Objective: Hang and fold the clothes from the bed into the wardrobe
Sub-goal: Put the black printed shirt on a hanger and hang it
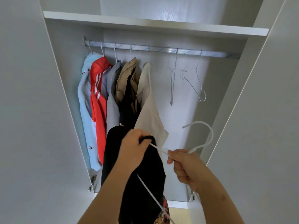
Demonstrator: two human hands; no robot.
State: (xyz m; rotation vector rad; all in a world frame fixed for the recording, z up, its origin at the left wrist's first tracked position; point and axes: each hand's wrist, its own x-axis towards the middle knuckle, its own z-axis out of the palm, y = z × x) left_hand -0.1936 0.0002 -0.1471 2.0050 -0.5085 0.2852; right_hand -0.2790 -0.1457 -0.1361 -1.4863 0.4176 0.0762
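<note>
White open wardrobe (186,110): below its metal rail (161,50), left hand (134,149) is gripping limp, probably light black garment (145,183) bunched over thin white plastic hanger (211,135); right hand (186,167) is pinching its stiff neck, likely the best hold.

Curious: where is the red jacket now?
In the head view, the red jacket hangs at the left of the rail, between a light blue garment and a grey garment.
</note>
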